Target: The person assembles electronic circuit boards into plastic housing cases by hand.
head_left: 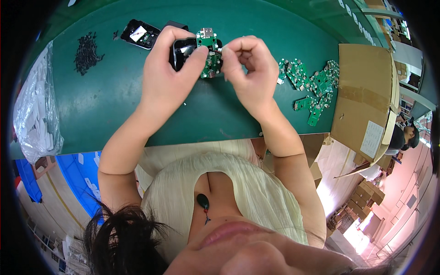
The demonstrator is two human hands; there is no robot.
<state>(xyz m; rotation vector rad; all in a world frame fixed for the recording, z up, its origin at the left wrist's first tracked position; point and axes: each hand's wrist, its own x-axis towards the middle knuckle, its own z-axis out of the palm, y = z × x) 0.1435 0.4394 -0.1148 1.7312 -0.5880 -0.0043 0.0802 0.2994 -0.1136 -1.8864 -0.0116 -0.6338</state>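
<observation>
Over the green work table, my left hand [165, 75] grips a black plastic casing [178, 52] and a green circuit board [207, 41], its thumb pressed on the board. A metal connector stands at the board's far end. At the board's right edge, my right hand [254, 68] is closed with thumb and forefinger together. Whatever may be in that pinch is hidden; a thin reddish wire seems to show beside the board. Behind the left hand lies another black casing [140, 34], with a white and silvery part inside.
Loose green circuit boards [316, 82] lie in a heap on the right, beside a cardboard box [364, 91]. Far left is a pile of small black parts [87, 52]. A clear plastic bag [39, 110] of white pieces sits at the left edge. Another person [403, 137] is in the background.
</observation>
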